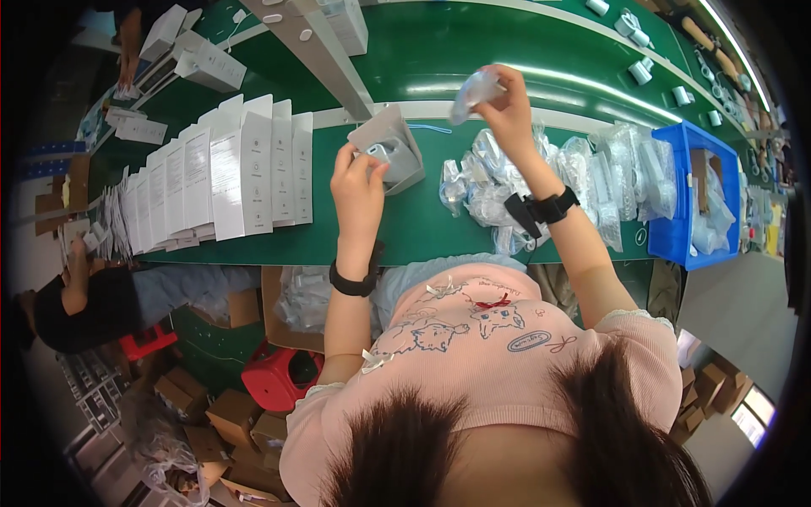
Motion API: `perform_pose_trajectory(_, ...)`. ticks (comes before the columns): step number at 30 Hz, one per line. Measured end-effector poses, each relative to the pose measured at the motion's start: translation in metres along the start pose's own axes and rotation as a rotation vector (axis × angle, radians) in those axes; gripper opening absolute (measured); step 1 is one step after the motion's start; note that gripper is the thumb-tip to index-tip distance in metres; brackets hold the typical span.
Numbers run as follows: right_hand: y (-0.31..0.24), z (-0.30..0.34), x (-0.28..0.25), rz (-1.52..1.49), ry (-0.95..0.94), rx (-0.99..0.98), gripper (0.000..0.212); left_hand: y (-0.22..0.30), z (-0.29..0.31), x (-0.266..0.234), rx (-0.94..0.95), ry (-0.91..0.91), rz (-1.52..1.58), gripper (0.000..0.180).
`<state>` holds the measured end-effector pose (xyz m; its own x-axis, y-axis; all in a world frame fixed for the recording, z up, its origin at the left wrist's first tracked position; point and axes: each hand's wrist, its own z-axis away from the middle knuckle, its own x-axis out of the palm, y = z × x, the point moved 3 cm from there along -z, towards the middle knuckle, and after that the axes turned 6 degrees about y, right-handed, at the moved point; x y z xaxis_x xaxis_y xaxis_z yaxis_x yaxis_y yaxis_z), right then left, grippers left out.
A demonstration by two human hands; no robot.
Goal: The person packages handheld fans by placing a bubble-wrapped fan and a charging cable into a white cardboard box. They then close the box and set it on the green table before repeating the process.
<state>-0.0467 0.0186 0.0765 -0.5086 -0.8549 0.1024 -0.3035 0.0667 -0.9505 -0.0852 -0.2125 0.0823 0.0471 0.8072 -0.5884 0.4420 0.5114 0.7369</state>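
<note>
At the middle of the green bench stands a small open white carton with its flap up. A white rounded item shows at its mouth; the rest is hidden inside. My left hand is closed at the carton's near left side, fingers next to that item. Raised above the bench, my right hand pinches a small clear plastic bag; whatever is in it cannot be made out. Below and beside that hand lies a heap of clear bagged parts.
A row of white cartons stands left. Bubble-wrapped packs and a blue bin are at right. A metal post rises behind the carton, near a blue cord. White parts lie far right. Another person sits left.
</note>
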Motion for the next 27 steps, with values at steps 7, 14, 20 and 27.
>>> perform_pose_trajectory(7,-0.028,0.029,0.065,0.297,-0.579,-0.639,0.027,0.000,-0.012,0.000,-0.067,0.035,0.038,0.012)
perform_pose_trajectory(14,-0.018,0.034,0.070,0.925,-0.741,-0.696,0.035,-0.007,-0.014,-0.002,-0.111,0.022,0.049,0.013)
perform_pose_trajectory(20,-0.004,0.028,0.056,0.577,-0.608,-0.537,0.063,0.014,-0.017,-0.049,0.021,0.210,-0.178,0.027)
perform_pose_trajectory(27,0.050,0.034,0.065,0.217,-0.594,-0.066,0.100,-0.059,-0.039,-0.129,-0.203,-0.016,-1.169,0.078)
